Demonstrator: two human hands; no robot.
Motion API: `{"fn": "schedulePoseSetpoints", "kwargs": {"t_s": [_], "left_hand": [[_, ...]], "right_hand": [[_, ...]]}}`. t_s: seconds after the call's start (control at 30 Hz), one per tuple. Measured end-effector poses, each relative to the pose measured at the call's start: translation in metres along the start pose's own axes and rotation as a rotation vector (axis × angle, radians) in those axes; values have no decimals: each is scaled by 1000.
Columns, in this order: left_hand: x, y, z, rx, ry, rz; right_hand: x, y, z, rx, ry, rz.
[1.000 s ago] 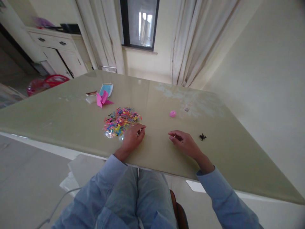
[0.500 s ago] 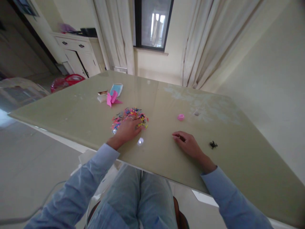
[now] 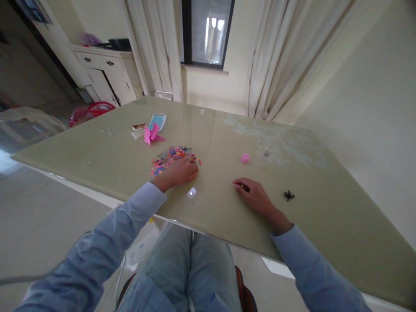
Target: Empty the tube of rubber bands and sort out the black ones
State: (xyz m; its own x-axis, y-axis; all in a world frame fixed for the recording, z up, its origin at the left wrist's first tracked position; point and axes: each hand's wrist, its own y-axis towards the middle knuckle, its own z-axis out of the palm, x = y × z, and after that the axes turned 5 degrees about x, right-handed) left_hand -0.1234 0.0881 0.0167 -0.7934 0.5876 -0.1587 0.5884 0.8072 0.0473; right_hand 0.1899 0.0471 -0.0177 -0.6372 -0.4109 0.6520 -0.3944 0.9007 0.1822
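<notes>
A spread pile of small, many-coloured rubber-band-like pieces [image 3: 165, 158] lies on the table, left of the middle. Over its right edge sits my left hand [image 3: 180, 170], with a ring on one finger and the fingers curled inward. What lies under its fingertips is hidden. My right hand [image 3: 251, 194] rests on the tabletop to the right, thumb and fingers bent close together. Whether anything is between them does not show. Beyond it lies a small pink ring-shaped bundle [image 3: 245, 158]. A small tangled black clump [image 3: 288, 195] lies to the right of this hand.
A folded pink paper piece [image 3: 153, 134] lies behind the pile, against a blue face mask [image 3: 157, 122]. Beside them are a small picture card [image 3: 138, 126] and a whitish piece [image 3: 138, 134]. A small clear item [image 3: 266, 153] lies right of the pink bundle.
My left hand has shifted slightly right over the pile, and its fingers have curled in from a flatter spread. The right hand keeps its pose.
</notes>
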Motion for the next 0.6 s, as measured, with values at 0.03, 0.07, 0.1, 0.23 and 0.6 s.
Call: {"fn": "schedulePoseSetpoints", "kwargs": {"t_s": [0.03,0.07,0.1,0.23,0.6], "left_hand": [[0,1,0,16,9,0],[1,1,-1,38,27,4],[1,2,-1,58,46,12],[1,2,-3,59,75,20],[6,-10,3,-57,-80,-147]], "right_hand": [[0,0,0,0,1,-1],[0,0,0,1,2,-4],[0,0,-1,3,3,-7],[1,0,-1,6,-1,-16],[0,-1,-1,11,-3,-24]]}}
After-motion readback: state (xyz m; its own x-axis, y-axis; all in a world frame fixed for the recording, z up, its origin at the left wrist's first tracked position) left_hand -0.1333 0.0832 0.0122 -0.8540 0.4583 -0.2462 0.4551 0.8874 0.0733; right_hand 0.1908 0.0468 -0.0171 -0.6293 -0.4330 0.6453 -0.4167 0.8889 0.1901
